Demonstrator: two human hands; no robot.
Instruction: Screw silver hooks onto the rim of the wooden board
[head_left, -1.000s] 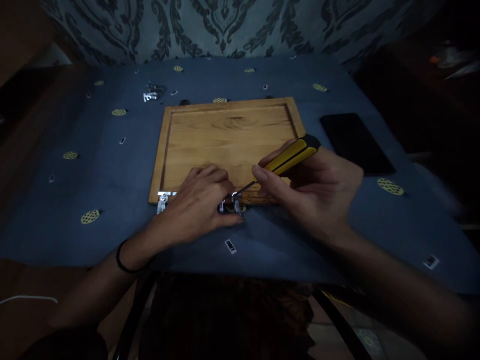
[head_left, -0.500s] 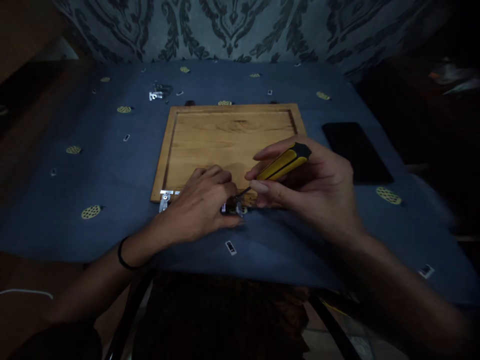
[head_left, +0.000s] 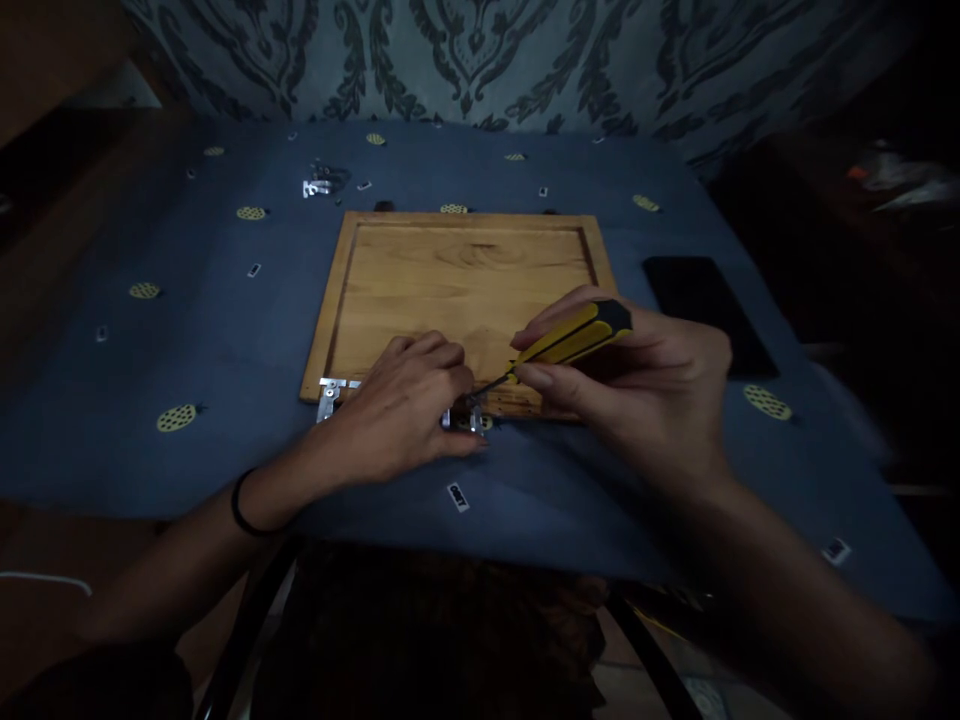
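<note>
A wooden panel [head_left: 465,290] with a raised frame lies flat on the blue cloth. My left hand [head_left: 409,405] is closed at its near edge, with thumb and fingers pinching a shiny metal hinge [head_left: 476,420] that they partly hide. In my right hand [head_left: 645,385] is a yellow and black screwdriver [head_left: 566,338], its handle between thumb and fingers. The shaft slants down to the left, and its tip meets the hinge area beside my left fingertips; the exact contact is hidden. Another metal hinge [head_left: 328,398] sits at the panel's near left corner.
A black phone-like slab [head_left: 712,310] lies right of the panel. Loose metal hardware [head_left: 319,187] rests at the back left. The patterned cloth [head_left: 225,330] covers the table, and patterned fabric [head_left: 480,60] hangs behind it. A dark chair or frame shows below the near edge.
My right hand and the screwdriver handle have shifted slightly right and down, showing more of the shaft. My left hand stays in place on the hinge. The view has tilted slightly.
</note>
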